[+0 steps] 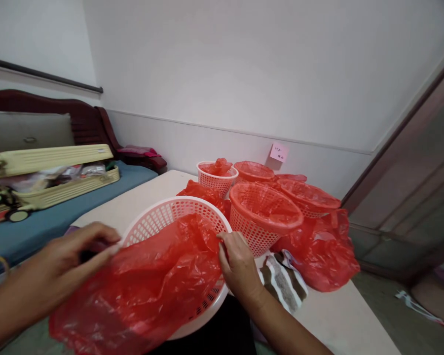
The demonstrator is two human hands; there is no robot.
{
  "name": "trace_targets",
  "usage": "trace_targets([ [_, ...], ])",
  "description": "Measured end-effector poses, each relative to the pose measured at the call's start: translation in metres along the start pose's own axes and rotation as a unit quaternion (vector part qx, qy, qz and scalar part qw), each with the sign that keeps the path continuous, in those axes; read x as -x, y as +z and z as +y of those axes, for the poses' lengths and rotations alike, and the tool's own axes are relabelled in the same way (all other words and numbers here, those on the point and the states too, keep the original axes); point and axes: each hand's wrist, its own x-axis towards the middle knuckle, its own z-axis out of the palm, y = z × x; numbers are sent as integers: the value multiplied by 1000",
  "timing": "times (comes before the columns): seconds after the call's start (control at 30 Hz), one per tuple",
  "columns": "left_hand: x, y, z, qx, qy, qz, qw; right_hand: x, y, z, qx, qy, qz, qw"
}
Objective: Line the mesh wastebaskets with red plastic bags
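A white plastic basket (148, 220) with a slotted wall stands in front of me, tilted my way. Across its mouth lies a thin red plastic bag (159, 276), partly inside and partly hanging over the near rim. My left hand (91, 251) pinches the bag's edge at the basket's left rim. On the right rim, my right hand (239, 264) has its fingers closed on another part of the same bag. Just beyond that hand is a second white basket (253, 231), lined with a red bag folded over its rim.
More lined baskets (307, 197) and a white basket (216, 182) stand along the wall. A crumpled red bag (327, 256) and a striped cloth (284, 281) lie on the white table (336, 320). Left, an open yellow suitcase (70, 185) rests on a bed.
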Motion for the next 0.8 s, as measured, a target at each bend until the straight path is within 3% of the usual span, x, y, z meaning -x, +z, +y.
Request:
trace_targets([
  [0.07, -18, 26, 22, -30, 82, -89, 992, 1, 0, 0, 0, -1, 4, 1000],
  [0.1, -26, 40, 26, -58, 99, -108, 987, 1, 0, 0, 0, 0, 4, 1000],
  [0.23, -42, 87, 15, -115, 59, -193, 973, 3, -1, -1, 7, 6, -3, 1000],
  [0.37, -38, 107, 2, -93, 41, -226, 969, 1, -2, 0, 35, -16, 5, 999],
  [0.47, -40, 97, 8, -25, 43, -153, 987, -1, -5, 1, 41, -39, 15, 998],
  [0.63, -42, 55, 10, 74, -53, 77, 993, 2, -8, 1, -14, -80, 22, 996],
  [0.7, -34, 44, 3, 101, -88, 108, 985, 3, -8, 1, -17, -84, 23, 996],
  [0.8, -13, 38, -8, 137, -94, 74, 983, 3, -7, 3, -10, -75, 15, 997],
])
